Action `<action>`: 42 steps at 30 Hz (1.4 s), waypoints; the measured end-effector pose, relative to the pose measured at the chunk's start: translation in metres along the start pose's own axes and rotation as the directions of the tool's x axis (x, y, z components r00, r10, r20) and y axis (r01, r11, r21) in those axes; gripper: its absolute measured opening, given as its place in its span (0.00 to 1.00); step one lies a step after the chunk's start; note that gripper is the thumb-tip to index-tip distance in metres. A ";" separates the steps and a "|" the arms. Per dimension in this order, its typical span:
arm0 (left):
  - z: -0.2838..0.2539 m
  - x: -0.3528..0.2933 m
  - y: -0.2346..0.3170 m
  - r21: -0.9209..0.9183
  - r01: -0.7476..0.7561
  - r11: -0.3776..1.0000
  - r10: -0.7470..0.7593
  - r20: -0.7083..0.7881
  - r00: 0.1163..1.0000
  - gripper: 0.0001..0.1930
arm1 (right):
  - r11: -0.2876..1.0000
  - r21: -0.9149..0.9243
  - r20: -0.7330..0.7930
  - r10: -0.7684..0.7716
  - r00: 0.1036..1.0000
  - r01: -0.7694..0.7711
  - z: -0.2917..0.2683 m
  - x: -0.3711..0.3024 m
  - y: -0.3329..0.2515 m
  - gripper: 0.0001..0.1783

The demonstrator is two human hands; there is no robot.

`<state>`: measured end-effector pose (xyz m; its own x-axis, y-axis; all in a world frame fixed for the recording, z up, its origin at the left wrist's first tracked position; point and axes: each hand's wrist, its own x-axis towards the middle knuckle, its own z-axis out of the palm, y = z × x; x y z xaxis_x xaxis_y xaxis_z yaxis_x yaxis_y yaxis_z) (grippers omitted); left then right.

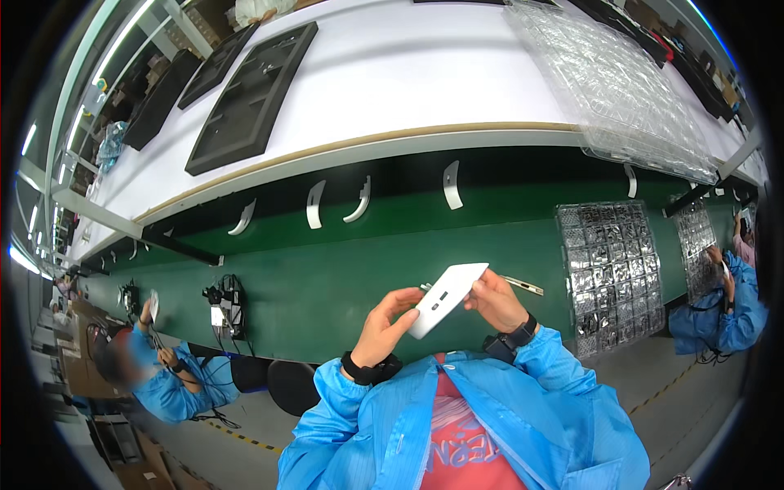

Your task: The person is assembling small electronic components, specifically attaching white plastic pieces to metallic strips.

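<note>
Both hands hold a white, flat plastic cover [449, 300] above the green bench, tilted with its right end higher. Two small dark slots show in its face. My left hand [387, 322] closes on its left edge, thumb on the near side. At the upper right end my right hand [496, 302] pinches it, its fingers partly behind the cover. Just beyond my right hand lies a slim metallic tool [524, 286], perhaps a utility knife; one end is hidden. A small metallic bit [426, 287] shows behind the cover's left side, too small to name.
A clear compartment tray [611, 278] with several parts lies right on the green bench [327, 282]. Curved white pieces [314, 204] line the back. A black device with cables [229, 306] stands left. The white shelf above carries black trays [255, 98] and clear trays [612, 77]. Co-workers [175, 376] sit both sides.
</note>
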<state>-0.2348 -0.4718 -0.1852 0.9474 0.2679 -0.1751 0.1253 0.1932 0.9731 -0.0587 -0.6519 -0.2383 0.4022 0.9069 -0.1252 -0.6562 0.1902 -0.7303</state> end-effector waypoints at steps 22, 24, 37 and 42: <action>-0.056 -0.061 -0.066 -0.304 0.205 0.930 -0.274 -0.202 0.940 0.16 | -0.264 -0.961 0.083 0.023 0.996 0.086 -0.091 0.053 0.148 0.06; -0.055 -0.060 -0.062 -0.309 0.198 0.930 -0.268 -0.203 0.942 0.16 | -0.325 -0.940 0.083 0.077 0.994 0.103 -0.098 0.059 0.150 0.06; -0.032 -0.039 -0.033 -0.308 0.079 0.948 -0.114 -0.096 0.989 0.33 | 0.882 -0.435 -0.238 0.085 0.968 -0.184 0.003 0.022 0.062 0.09; -0.008 -0.028 -0.026 -0.290 0.008 0.957 -0.024 -0.052 0.998 0.41 | 0.995 -0.014 -0.170 0.090 0.981 -0.094 0.029 0.000 0.042 0.10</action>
<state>-0.2671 -0.4769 -0.2067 0.9276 0.3119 -0.2057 0.0416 0.4610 0.8864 -0.1051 -0.6324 -0.2495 0.4439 0.8432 -0.3032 -0.6824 0.0989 -0.7242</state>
